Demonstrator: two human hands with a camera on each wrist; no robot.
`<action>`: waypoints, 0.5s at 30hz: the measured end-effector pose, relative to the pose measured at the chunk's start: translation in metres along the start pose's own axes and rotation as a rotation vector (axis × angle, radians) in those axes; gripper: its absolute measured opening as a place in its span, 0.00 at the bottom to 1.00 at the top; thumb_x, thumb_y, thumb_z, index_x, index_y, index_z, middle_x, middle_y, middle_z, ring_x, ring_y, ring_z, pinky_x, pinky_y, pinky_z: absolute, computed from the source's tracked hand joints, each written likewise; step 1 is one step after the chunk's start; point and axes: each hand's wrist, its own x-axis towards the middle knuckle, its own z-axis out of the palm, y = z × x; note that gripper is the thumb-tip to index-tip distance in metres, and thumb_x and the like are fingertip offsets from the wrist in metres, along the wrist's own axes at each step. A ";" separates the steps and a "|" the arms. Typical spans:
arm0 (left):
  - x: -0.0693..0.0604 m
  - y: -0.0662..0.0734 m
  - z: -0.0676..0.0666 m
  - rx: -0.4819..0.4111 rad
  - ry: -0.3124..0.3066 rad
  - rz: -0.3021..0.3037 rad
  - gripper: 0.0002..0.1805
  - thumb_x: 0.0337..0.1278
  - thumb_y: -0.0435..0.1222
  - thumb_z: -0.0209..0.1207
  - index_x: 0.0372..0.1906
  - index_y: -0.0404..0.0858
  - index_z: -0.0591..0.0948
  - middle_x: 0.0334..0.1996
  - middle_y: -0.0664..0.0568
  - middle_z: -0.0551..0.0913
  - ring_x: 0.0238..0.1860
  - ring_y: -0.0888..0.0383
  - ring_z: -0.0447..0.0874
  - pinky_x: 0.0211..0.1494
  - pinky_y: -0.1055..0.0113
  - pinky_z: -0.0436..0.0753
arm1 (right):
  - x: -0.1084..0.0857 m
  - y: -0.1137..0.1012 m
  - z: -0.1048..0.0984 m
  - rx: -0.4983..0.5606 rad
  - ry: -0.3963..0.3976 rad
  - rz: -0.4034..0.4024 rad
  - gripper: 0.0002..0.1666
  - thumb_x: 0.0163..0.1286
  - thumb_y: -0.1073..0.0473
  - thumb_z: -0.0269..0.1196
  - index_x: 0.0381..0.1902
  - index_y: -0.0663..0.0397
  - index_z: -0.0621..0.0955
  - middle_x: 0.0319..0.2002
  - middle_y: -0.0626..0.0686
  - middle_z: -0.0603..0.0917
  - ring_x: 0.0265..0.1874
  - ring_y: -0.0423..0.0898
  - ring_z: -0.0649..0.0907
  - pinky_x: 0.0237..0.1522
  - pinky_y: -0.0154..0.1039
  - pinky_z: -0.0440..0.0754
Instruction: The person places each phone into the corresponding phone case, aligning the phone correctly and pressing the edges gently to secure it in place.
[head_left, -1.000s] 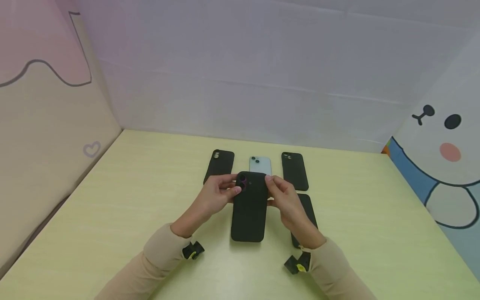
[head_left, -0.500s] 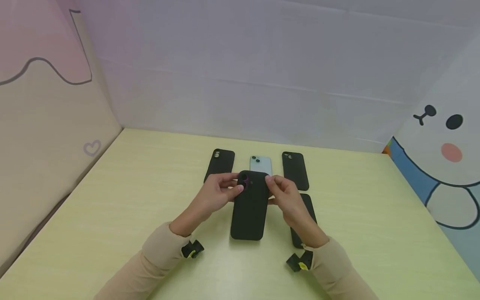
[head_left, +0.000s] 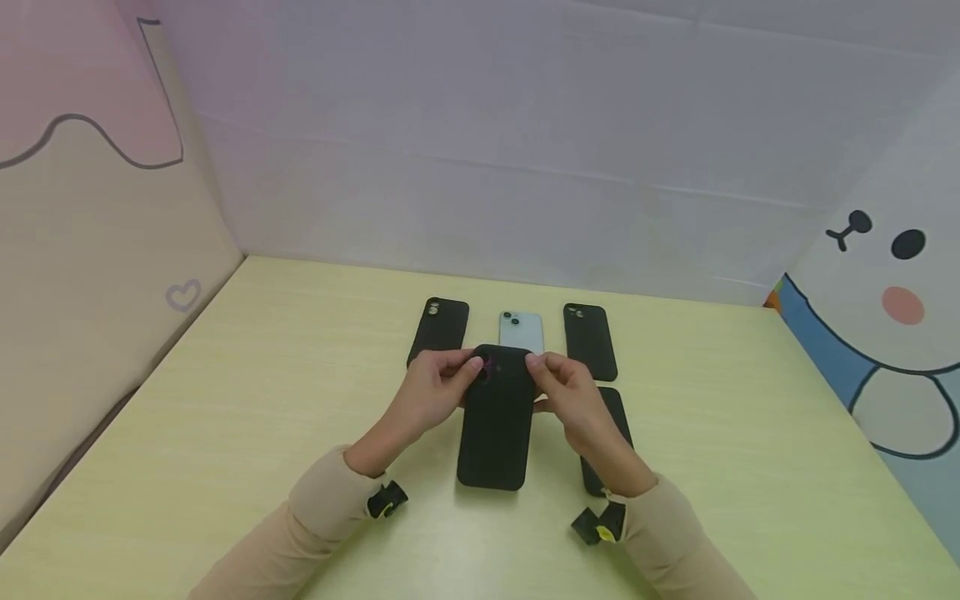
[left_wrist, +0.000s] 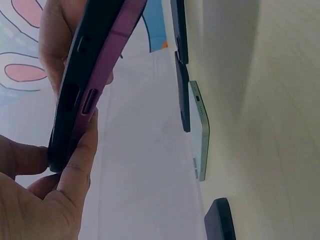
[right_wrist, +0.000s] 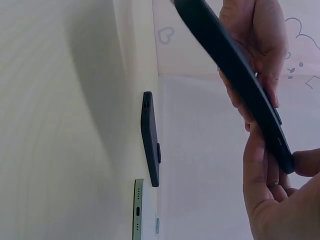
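A black phone case [head_left: 493, 429] is held up off the table, its back toward the head camera. A purple phone [left_wrist: 106, 60] sits partly in it, its side edge showing along the case in the left wrist view. My left hand [head_left: 431, 390] grips the top left corner, thumb beside the camera opening and fingers behind. At the top right corner, my right hand [head_left: 572, 398] pinches the case with thumb in front and fingers behind. From the right wrist side, only the black case edge [right_wrist: 240, 82] shows, slanting between both hands.
Behind the hands, a light blue phone [head_left: 521, 330] lies on the pale yellow table [head_left: 300, 367]. Black cases lie at its left [head_left: 441, 323] and right [head_left: 590, 342]. Another flat black item [head_left: 617, 410] is partly hidden under the right forearm. A white wall panel [head_left: 495, 208] borders the back.
My left thumb has slid up along the case, nearer the top left corner and over the camera opening. The case's lower end has shifted slightly down and left.
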 end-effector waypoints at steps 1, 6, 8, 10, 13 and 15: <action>0.000 0.000 0.000 0.014 0.002 0.013 0.18 0.62 0.36 0.53 0.54 0.32 0.76 0.38 0.40 0.84 0.29 0.57 0.85 0.31 0.66 0.84 | 0.000 0.000 0.000 0.002 -0.006 -0.004 0.18 0.71 0.55 0.51 0.38 0.68 0.76 0.23 0.45 0.79 0.25 0.43 0.79 0.32 0.39 0.81; -0.001 0.000 -0.001 0.062 0.005 0.050 0.15 0.63 0.35 0.52 0.49 0.31 0.80 0.34 0.41 0.85 0.25 0.61 0.82 0.27 0.68 0.82 | -0.001 -0.001 0.000 0.020 -0.029 -0.024 0.16 0.70 0.55 0.52 0.34 0.66 0.75 0.22 0.44 0.79 0.24 0.42 0.79 0.31 0.40 0.81; -0.001 0.000 -0.002 0.063 0.007 0.051 0.14 0.63 0.34 0.52 0.47 0.31 0.80 0.32 0.41 0.85 0.23 0.61 0.81 0.27 0.68 0.82 | -0.002 -0.001 0.000 0.036 -0.036 -0.022 0.15 0.70 0.55 0.52 0.33 0.64 0.75 0.22 0.44 0.79 0.24 0.42 0.79 0.31 0.40 0.81; -0.001 0.001 -0.003 0.048 0.012 0.042 0.13 0.62 0.34 0.53 0.46 0.31 0.81 0.32 0.41 0.85 0.23 0.61 0.82 0.27 0.67 0.83 | -0.002 -0.001 0.000 0.052 -0.050 -0.021 0.16 0.70 0.54 0.53 0.33 0.62 0.76 0.22 0.44 0.80 0.24 0.42 0.79 0.31 0.39 0.81; 0.000 0.002 -0.004 0.018 0.023 0.019 0.13 0.62 0.33 0.53 0.46 0.30 0.81 0.32 0.40 0.85 0.24 0.59 0.83 0.28 0.65 0.83 | -0.003 -0.001 -0.001 0.073 -0.072 -0.010 0.16 0.70 0.51 0.52 0.35 0.60 0.76 0.24 0.44 0.80 0.25 0.42 0.79 0.31 0.39 0.81; 0.001 0.002 -0.005 -0.001 0.032 0.002 0.13 0.61 0.33 0.54 0.46 0.30 0.81 0.33 0.39 0.85 0.25 0.58 0.84 0.29 0.64 0.84 | -0.003 -0.001 -0.002 0.074 -0.093 -0.008 0.18 0.70 0.49 0.52 0.37 0.60 0.76 0.25 0.45 0.80 0.26 0.42 0.80 0.31 0.40 0.81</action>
